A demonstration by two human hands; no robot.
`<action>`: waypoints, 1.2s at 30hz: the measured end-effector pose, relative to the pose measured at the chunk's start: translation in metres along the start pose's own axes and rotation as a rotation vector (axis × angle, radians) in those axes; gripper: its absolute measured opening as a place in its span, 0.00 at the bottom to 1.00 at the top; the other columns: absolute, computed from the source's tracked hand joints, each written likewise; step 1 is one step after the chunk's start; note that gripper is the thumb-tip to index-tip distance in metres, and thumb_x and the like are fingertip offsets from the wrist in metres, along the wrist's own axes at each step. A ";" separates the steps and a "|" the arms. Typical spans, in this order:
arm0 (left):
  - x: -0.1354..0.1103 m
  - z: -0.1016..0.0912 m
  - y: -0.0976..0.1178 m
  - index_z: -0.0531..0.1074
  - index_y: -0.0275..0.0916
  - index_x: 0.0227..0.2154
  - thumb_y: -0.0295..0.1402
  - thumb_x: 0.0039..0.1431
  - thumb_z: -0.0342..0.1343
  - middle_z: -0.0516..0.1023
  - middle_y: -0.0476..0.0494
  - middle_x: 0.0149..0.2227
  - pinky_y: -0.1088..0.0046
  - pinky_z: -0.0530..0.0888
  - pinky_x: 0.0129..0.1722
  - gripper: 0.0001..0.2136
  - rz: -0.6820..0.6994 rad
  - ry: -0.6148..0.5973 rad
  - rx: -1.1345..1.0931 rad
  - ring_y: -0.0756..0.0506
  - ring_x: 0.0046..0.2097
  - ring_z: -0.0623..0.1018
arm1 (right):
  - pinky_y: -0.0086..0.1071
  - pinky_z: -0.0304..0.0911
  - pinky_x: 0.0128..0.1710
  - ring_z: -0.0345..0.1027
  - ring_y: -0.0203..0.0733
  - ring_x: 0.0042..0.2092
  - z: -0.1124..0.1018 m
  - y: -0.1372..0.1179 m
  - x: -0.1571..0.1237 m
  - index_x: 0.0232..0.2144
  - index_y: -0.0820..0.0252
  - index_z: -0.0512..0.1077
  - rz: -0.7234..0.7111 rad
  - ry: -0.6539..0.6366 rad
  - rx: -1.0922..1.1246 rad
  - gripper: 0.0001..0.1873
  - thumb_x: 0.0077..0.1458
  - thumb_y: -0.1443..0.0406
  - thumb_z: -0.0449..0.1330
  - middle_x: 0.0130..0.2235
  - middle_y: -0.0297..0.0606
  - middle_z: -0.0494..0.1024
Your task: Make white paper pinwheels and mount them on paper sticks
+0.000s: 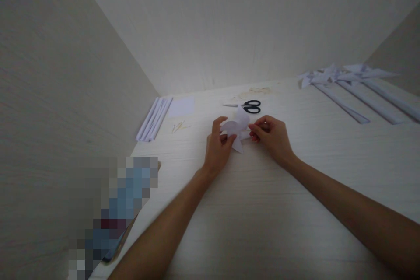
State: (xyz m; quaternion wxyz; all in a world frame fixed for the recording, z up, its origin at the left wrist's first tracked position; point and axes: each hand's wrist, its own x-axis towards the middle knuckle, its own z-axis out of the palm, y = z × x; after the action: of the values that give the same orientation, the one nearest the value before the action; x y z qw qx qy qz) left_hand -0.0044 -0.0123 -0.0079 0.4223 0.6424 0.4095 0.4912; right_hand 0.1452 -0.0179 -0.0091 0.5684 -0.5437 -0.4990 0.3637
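Note:
A white paper pinwheel (242, 120) with curled blades is held just above the table in the middle of the view. My left hand (219, 142) grips it from the left, the thumb pressed on its lower blades. On the other side, my right hand (271, 135) is closed in a pinch at the pinwheel's right edge. What lies between those fingertips is too small to make out. Black-handled scissors (252, 106) lie right behind the pinwheel, blades pointing left.
Rolled paper sticks (154, 119) and a square paper sheet (181, 107) lie at the back left, with small thin pieces (180, 127) nearby. Finished pinwheels on sticks (354, 92) lie at the back right. Light scraps (257, 92) sit near the wall. A blurred-out object (127, 201) is at the left edge.

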 end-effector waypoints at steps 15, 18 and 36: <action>0.001 -0.002 -0.004 0.57 0.45 0.51 0.26 0.50 0.52 0.59 0.40 0.54 0.70 0.72 0.38 0.24 0.157 -0.086 0.164 0.44 0.48 0.68 | 0.26 0.60 0.16 0.64 0.33 0.17 0.000 0.001 0.002 0.20 0.61 0.63 -0.009 0.016 -0.122 0.11 0.43 0.60 0.59 0.18 0.33 0.71; 0.000 -0.001 -0.005 0.60 0.43 0.48 0.24 0.49 0.51 0.62 0.40 0.51 0.71 0.73 0.36 0.21 0.115 -0.082 0.154 0.45 0.45 0.69 | 0.27 0.60 0.16 0.64 0.33 0.17 0.000 0.001 0.002 0.20 0.61 0.63 -0.025 0.010 -0.152 0.10 0.43 0.60 0.59 0.18 0.33 0.71; 0.000 0.000 -0.001 0.57 0.45 0.51 0.21 0.47 0.49 0.61 0.40 0.52 0.71 0.72 0.34 0.27 0.189 -0.022 0.232 0.44 0.47 0.67 | 0.26 0.59 0.16 0.63 0.32 0.17 0.001 0.001 0.000 0.20 0.61 0.63 -0.038 -0.016 -0.107 0.12 0.42 0.58 0.60 0.18 0.33 0.71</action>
State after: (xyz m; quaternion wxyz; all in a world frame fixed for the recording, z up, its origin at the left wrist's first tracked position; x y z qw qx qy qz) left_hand -0.0049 -0.0120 -0.0085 0.3016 0.7279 0.3966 0.4711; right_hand 0.1444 -0.0172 -0.0097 0.5413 -0.5609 -0.5324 0.3302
